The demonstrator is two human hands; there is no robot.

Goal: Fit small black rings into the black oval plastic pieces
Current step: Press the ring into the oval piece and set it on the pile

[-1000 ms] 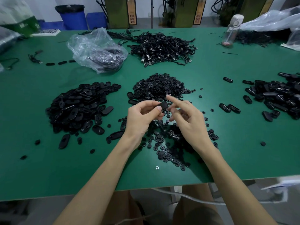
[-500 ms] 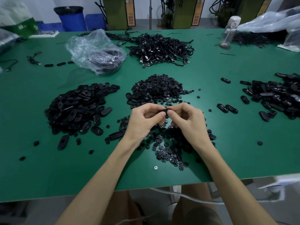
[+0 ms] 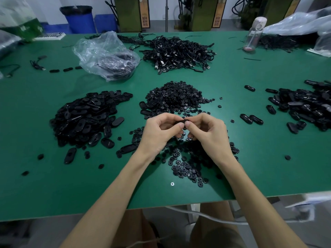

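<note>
My left hand (image 3: 159,133) and my right hand (image 3: 207,131) meet fingertip to fingertip over the green table (image 3: 44,185), both pinching one black oval piece (image 3: 180,120), mostly hidden by the fingers. Whether a ring sits in it I cannot tell. A heap of small black rings (image 3: 173,98) lies just beyond the hands, and more rings (image 3: 188,169) are scattered under and in front of them. A pile of oval pieces (image 3: 86,117) lies to the left. Another pile of oval pieces (image 3: 304,104) is at the right.
A clear plastic bag (image 3: 105,54) and a tangle of black cables (image 3: 179,52) lie at the back. A water bottle (image 3: 254,34) stands back right beside more plastic bags (image 3: 295,25). Two loose ovals (image 3: 250,119) lie right of my hands. The table's front edge is near my forearms.
My right hand, raised with fingers extended a second ago, has closed in on the oval piece my left hand held. Both hands now pinch it together, slightly lower.
</note>
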